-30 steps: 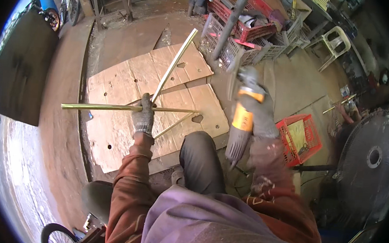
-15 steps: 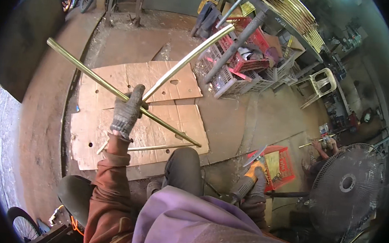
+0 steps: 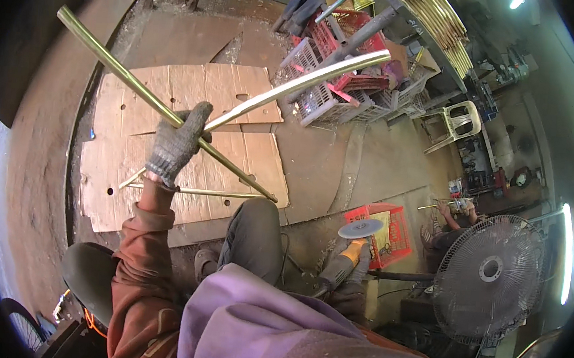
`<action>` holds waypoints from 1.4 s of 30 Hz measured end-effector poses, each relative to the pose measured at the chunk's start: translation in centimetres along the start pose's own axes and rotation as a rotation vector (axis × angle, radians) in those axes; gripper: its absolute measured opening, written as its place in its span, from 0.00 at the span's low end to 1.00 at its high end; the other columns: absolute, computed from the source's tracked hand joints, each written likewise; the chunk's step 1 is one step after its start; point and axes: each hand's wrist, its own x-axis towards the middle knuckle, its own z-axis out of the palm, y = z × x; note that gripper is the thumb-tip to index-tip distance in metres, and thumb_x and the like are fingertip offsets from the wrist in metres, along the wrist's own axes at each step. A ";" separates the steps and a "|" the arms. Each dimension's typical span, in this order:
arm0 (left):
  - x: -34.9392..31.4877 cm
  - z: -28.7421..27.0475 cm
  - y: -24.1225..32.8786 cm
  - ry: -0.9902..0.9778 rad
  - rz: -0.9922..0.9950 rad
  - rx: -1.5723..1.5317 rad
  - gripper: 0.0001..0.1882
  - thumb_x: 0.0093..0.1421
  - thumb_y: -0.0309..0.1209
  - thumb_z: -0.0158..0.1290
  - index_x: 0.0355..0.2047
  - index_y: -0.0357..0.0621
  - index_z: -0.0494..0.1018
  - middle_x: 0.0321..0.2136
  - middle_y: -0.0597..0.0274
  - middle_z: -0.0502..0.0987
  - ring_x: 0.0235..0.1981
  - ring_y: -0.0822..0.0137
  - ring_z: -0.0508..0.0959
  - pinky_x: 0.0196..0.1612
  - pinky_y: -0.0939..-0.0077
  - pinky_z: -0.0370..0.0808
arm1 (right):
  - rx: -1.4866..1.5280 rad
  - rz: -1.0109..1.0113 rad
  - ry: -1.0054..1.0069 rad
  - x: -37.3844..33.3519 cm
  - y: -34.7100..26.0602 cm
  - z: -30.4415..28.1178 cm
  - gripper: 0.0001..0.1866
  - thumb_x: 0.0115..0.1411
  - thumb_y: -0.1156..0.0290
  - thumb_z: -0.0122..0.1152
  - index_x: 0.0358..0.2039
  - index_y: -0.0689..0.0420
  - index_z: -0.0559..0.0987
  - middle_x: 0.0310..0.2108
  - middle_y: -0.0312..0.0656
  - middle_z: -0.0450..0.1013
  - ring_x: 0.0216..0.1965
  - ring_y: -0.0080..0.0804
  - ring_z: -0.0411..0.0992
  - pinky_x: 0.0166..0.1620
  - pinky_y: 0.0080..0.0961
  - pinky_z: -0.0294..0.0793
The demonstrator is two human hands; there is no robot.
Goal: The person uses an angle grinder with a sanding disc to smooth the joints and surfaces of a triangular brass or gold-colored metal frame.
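Observation:
My left hand (image 3: 175, 146), in a grey knitted glove, is wrapped round a frame of crossed brass-coloured tubes (image 3: 293, 86) where two of them meet. One tube slants up to the far left and another rises to the right. A lower bar of the frame lies close to the cardboard by my knee. Off to the right, my gloved right hand (image 3: 363, 263) grips an angle grinder (image 3: 338, 268) with an orange front part. Its round grey disc (image 3: 361, 229) faces upward, apart from the tubes. Whether the disc is spinning I cannot tell.
Flattened cardboard (image 3: 207, 83) covers the floor ahead. A red crate (image 3: 396, 230) stands beyond the grinder. Further right are a large fan (image 3: 490, 266) and another person's hands (image 3: 454, 214) at work. Stacked crates (image 3: 319, 105), a plastic chair (image 3: 461, 121) and a rack of brass-coloured tubes (image 3: 437, 23) are behind.
The tube frame has turned in my left hand's grip, its right tube swinging nearer and further right. The grinder has tilted so that its disc shows its flat face. My view has shifted right.

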 end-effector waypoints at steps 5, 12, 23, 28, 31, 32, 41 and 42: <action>0.1 -0.5 -0.3 -0.007 -0.025 -0.037 0.27 0.64 0.54 0.61 0.30 0.37 0.82 0.17 0.63 0.78 0.16 0.76 0.73 0.21 0.78 0.68 | 0.262 0.166 -0.165 -1.6 0.7 4.3 0.31 0.67 0.41 0.50 0.57 0.53 0.72 0.38 0.38 0.70 0.34 0.34 0.68 0.37 0.37 0.72; 0.1 -1.1 -0.6 0.039 -0.010 -0.080 0.27 0.64 0.55 0.60 0.25 0.42 0.80 0.15 0.65 0.76 0.14 0.76 0.70 0.17 0.80 0.64 | 0.590 0.576 -0.462 -1.9 4.7 11.1 0.33 0.67 0.36 0.43 0.53 0.53 0.74 0.29 0.34 0.68 0.24 0.30 0.65 0.29 0.35 0.68; -0.1 -3.5 -1.1 0.121 -0.027 -0.097 0.29 0.64 0.57 0.60 0.22 0.42 0.79 0.14 0.64 0.76 0.13 0.76 0.70 0.17 0.79 0.64 | 0.202 0.668 -0.796 -2.1 11.9 15.3 0.32 0.69 0.38 0.43 0.51 0.56 0.73 0.19 0.33 0.61 0.13 0.31 0.57 0.20 0.39 0.58; 0.3 -4.1 -1.7 0.152 0.017 -0.110 0.28 0.64 0.55 0.61 0.23 0.39 0.80 0.15 0.64 0.76 0.15 0.75 0.71 0.20 0.78 0.67 | 0.213 0.681 -0.806 -0.8 13.1 15.0 0.29 0.70 0.41 0.43 0.50 0.56 0.71 0.18 0.33 0.60 0.11 0.31 0.55 0.18 0.39 0.57; 0.5 -4.5 -2.3 0.140 0.047 -0.090 0.28 0.64 0.55 0.60 0.22 0.40 0.80 0.15 0.64 0.76 0.15 0.75 0.71 0.20 0.77 0.67 | 0.430 0.824 -0.815 -1.5 12.6 15.9 0.29 0.70 0.42 0.45 0.49 0.58 0.71 0.20 0.35 0.62 0.12 0.33 0.59 0.19 0.42 0.60; 0.6 -4.8 -2.4 0.134 0.060 -0.095 0.29 0.64 0.55 0.60 0.23 0.39 0.80 0.15 0.64 0.76 0.15 0.75 0.71 0.21 0.77 0.67 | 0.445 0.833 -0.802 -1.6 12.8 15.8 0.30 0.69 0.41 0.44 0.50 0.58 0.71 0.20 0.35 0.62 0.12 0.33 0.59 0.19 0.42 0.60; 0.8 -3.8 -2.3 0.095 0.111 -0.088 0.27 0.66 0.55 0.58 0.23 0.44 0.79 0.15 0.64 0.76 0.15 0.76 0.72 0.19 0.80 0.66 | 0.424 0.810 -0.819 -1.3 12.6 16.0 0.29 0.70 0.42 0.42 0.50 0.57 0.70 0.18 0.34 0.62 0.11 0.32 0.59 0.17 0.42 0.58; 0.8 -3.8 -2.4 0.105 0.102 -0.080 0.27 0.67 0.55 0.58 0.23 0.44 0.79 0.15 0.64 0.76 0.15 0.76 0.71 0.19 0.80 0.65 | 0.421 0.807 -0.804 -1.5 12.6 16.2 0.28 0.70 0.42 0.42 0.49 0.57 0.70 0.18 0.34 0.62 0.10 0.31 0.58 0.17 0.42 0.58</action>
